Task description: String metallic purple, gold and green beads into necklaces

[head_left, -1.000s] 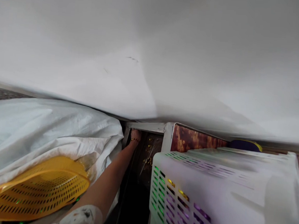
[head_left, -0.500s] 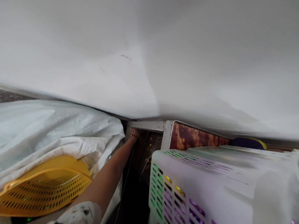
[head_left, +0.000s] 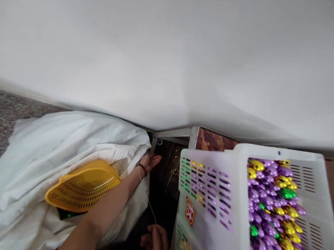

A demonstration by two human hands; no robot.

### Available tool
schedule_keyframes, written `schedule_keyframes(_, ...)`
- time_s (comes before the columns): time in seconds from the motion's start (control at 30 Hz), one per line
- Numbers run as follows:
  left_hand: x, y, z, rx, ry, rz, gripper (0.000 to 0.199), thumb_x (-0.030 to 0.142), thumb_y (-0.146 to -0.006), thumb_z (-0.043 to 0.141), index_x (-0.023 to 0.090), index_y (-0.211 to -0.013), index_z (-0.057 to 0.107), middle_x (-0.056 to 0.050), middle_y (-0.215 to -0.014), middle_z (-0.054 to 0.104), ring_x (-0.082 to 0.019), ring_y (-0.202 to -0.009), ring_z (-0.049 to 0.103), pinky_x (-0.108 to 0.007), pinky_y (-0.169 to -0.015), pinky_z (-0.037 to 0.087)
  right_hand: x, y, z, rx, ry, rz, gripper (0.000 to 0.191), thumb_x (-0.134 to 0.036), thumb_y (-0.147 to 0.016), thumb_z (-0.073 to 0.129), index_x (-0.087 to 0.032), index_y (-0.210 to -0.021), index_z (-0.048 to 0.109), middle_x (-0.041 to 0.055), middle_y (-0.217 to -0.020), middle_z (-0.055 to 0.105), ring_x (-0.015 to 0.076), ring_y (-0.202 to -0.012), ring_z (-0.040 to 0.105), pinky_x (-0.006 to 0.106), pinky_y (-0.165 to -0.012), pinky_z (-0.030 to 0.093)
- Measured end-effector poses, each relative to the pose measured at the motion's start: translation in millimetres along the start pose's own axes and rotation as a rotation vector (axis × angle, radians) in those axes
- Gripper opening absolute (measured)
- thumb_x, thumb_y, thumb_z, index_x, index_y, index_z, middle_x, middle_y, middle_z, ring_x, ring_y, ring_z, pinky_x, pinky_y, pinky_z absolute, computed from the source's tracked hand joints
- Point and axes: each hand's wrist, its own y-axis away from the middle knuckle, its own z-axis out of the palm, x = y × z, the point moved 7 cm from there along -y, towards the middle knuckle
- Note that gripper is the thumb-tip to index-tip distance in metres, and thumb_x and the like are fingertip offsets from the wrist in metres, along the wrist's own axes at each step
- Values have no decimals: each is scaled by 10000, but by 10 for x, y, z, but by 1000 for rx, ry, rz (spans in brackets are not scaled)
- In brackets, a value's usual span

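Note:
My left hand (head_left: 150,162) reaches forward between the white sack and the table frame, its fingers stretched out and holding nothing. A beaded bracelet (head_left: 143,168) circles that wrist. From near the wrist a thin white string (head_left: 149,203) runs down to my right hand (head_left: 156,243), which is low in the gap with its fingers pinched on the string's end. Under my left forearm lies a yellow perforated plastic basket (head_left: 85,189), tilted on the white sack (head_left: 77,134).
On the right, a white slatted crate (head_left: 240,206) holds many shiny purple, gold and green beads (head_left: 277,216). Behind it stands a table frame (head_left: 193,137) with a brown patterned side. A white wall (head_left: 171,56) rises ahead; speckled floor (head_left: 1,128) shows at left.
My left hand has come back from the frame's corner, and its fingers now show. My right hand has risen into view with the string. The view has shifted, revealing the beads inside the crate.

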Motion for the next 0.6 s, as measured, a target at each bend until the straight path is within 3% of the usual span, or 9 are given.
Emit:
schedule_keyframes(0.07, 1, 198, -98, -26, 8, -17, 371, 47, -957, 402, 95, -1312, 496, -183, -1105, 701, -174, -869, 733, -272, -748, 610, 249, 79, -3, 312, -296, 56, 333, -589, -942, 591, -256, -935, 587, -8, -826, 656, 148, -631, 668, 272, -606, 563)
schedule_keyframes(0.1, 10, 286, -140, -40, 4, -24, 378, 37, -942, 419, 100, -1306, 500, -178, -1096, 708, -176, -856, 738, -272, -743, 613, 312, 117, 39, 405, -419, 38, 353, -588, -897, 658, -242, -918, 590, -10, -836, 646, 123, -588, 633, 250, -562, 535)
schedule_keyframes(0.17, 45, 443, -216, -67, -14, -27, 380, 24, -927, 435, 109, -1290, 509, -156, -1069, 721, -163, -835, 742, -258, -745, 614, 344, 163, 138, 501, -608, -32, 378, -562, -826, 751, -228, -924, 606, -16, -852, 639, 93, -541, 590, 220, -508, 495)
schedule_keyframes(0.23, 87, 583, -286, -96, -50, -17, 361, 28, -930, 441, 121, -1268, 523, -126, -1044, 732, -143, -828, 742, -235, -762, 609, 311, 179, 215, 515, -727, -87, 378, -520, -781, 809, -226, -929, 623, -25, -840, 640, 79, -508, 566, 200, -476, 474)
schedule_keyframes(0.33, 83, 779, -408, -143, -151, -8, 344, 53, -918, 496, 150, -1243, 548, -98, -1030, 745, -150, -831, 748, -247, -785, 606, 191, 223, 305, 445, -832, -127, 332, -479, -777, 826, -231, -903, 645, -30, -822, 636, 69, -491, 553, 181, -449, 460)
schedule_keyframes(0.43, -53, 967, -586, -176, -300, -36, 354, 109, -864, 620, 158, -1213, 587, -95, -952, 756, -193, -743, 746, -313, -758, 609, -59, 365, 414, 269, -854, -162, 265, -466, -839, 775, -226, -842, 663, -16, -832, 627, 80, -519, 576, 193, -457, 478)
schedule_keyframes(0.6, -297, 1245, -903, -208, -628, -24, 302, 257, -814, 717, 111, -1068, 645, -139, -950, 754, -244, -743, 741, -372, -744, 591, -737, 816, 392, -100, -523, -437, 282, -503, -898, 692, -237, -809, 710, 53, -916, 664, 196, -725, 701, 332, -603, 583)
